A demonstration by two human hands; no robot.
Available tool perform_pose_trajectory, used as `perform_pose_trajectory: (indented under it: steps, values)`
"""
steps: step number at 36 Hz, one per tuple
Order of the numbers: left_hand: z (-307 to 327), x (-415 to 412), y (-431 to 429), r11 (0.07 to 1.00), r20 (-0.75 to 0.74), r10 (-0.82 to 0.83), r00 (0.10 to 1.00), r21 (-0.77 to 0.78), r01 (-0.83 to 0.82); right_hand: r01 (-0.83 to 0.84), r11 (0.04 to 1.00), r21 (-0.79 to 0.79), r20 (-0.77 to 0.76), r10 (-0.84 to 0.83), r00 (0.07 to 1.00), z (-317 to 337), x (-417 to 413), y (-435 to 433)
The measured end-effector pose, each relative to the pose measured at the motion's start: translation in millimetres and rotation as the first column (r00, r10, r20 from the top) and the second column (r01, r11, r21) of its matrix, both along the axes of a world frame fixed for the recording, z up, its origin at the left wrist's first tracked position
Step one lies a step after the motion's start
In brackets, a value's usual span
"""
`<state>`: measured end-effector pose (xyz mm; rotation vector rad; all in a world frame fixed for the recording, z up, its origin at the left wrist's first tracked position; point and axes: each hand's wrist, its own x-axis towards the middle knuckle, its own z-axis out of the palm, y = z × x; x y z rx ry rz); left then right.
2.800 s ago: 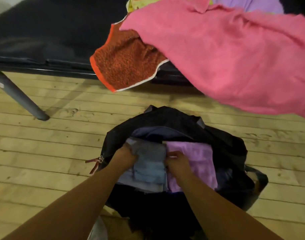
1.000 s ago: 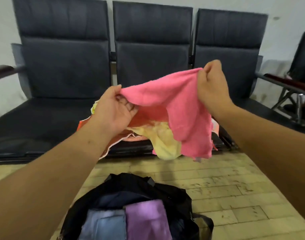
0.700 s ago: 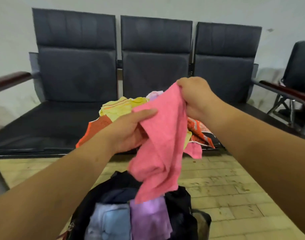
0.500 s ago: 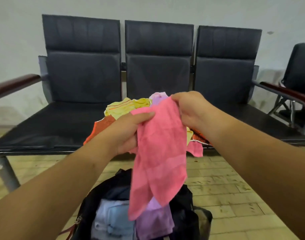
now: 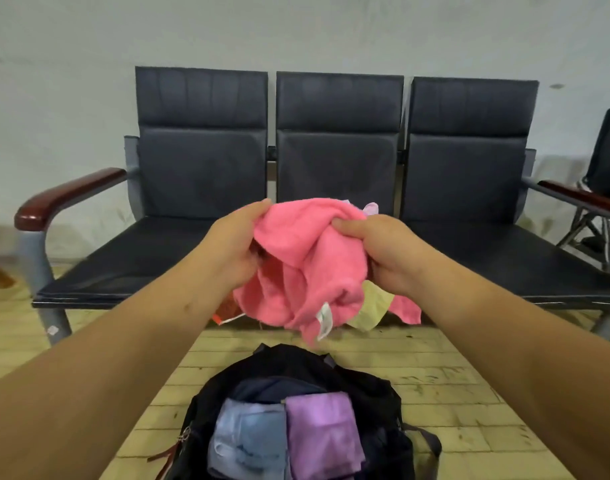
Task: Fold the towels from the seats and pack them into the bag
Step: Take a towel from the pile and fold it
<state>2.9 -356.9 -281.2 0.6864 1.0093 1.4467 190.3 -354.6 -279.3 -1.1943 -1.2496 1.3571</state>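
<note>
Above an open black bag [image 5: 359, 382] on the tiled floor, a person's left hand [image 5: 232, 245] and right hand [image 5: 388, 252] both clutch a bunched pink towel [image 5: 307, 268] in front of a row of dark seats [image 5: 338, 143]. Folded blue [image 5: 248, 441] and purple [image 5: 322, 434] towels sit side by side in the bag; more towels [image 5: 371, 306] lie on the middle seat.

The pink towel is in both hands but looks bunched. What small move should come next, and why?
Probably draw the left hand and right hand apart to spread the pink towel flat: it hangs crumpled between them, unfolded, above the open bag.
</note>
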Motion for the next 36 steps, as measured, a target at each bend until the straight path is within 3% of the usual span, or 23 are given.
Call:
perform_pose_trajectory:
  steps: [3,4,7,9,11,13,18,19,21,23,25,28,31,36]
  values:
    - [8,-7,-6,0.994,0.178,-0.109,0.978,0.031,0.105,0.040,0.998,-0.042,-0.032,-0.042,0.999,12,-2,-2]
    - [10,-8,-8,0.988,0.173,-0.149,0.974,0.066,0.140,0.041,0.998,-0.053,-0.032,-0.043,0.999,16,-2,-4]
    - [13,-8,-16,0.937,-0.016,-0.337,0.941,0.088,0.337,0.037,0.996,-0.075,-0.069,-0.042,0.997,29,-3,-8]
    - [9,-6,-22,0.858,-0.132,-0.503,0.854,0.047,0.512,0.010,0.994,-0.107,-0.135,-0.024,0.991,32,-4,-6]
    - [4,-3,-28,0.811,-0.224,-0.564,0.795,0.029,0.584,-0.019,0.992,-0.124,-0.180,-0.004,0.984,33,-3,-4]
    - [1,4,-30,0.845,-0.246,-0.503,0.828,0.058,0.531,-0.033,0.991,-0.133,-0.191,0.007,0.982,32,-1,-3]
    - [7,12,-29,0.960,-0.063,-0.199,0.978,0.186,0.208,-0.215,0.955,-0.204,-0.165,0.183,0.969,21,3,-5]
    - [7,11,-27,0.969,-0.039,-0.144,0.989,0.197,0.149,-0.206,0.957,-0.206,-0.105,0.188,0.977,16,4,-1]
    - [6,10,-26,0.971,-0.024,-0.112,0.993,0.211,0.114,-0.140,0.984,-0.114,0.190,0.160,0.969,13,3,-7]
    - [6,9,-29,0.960,-0.034,-0.163,0.986,0.223,0.166,-0.081,0.997,0.017,0.455,0.064,0.888,13,5,-15]
    - [5,6,-32,0.955,-0.006,-0.214,0.977,0.208,0.210,-0.068,0.982,0.176,0.611,-0.055,0.790,16,7,-23]
    - [1,5,-33,0.939,0.054,-0.290,0.955,0.211,0.273,-0.074,0.945,0.318,0.538,-0.115,0.835,15,5,-28]
    - [-3,9,-36,0.933,-0.002,-0.298,0.955,0.209,0.292,-0.183,0.939,0.291,0.459,0.031,0.888,11,-2,-37]
    - [-12,13,-34,0.944,-0.116,-0.242,0.963,0.203,0.262,-0.251,0.935,0.250,0.550,0.077,0.832,-17,-3,-39]
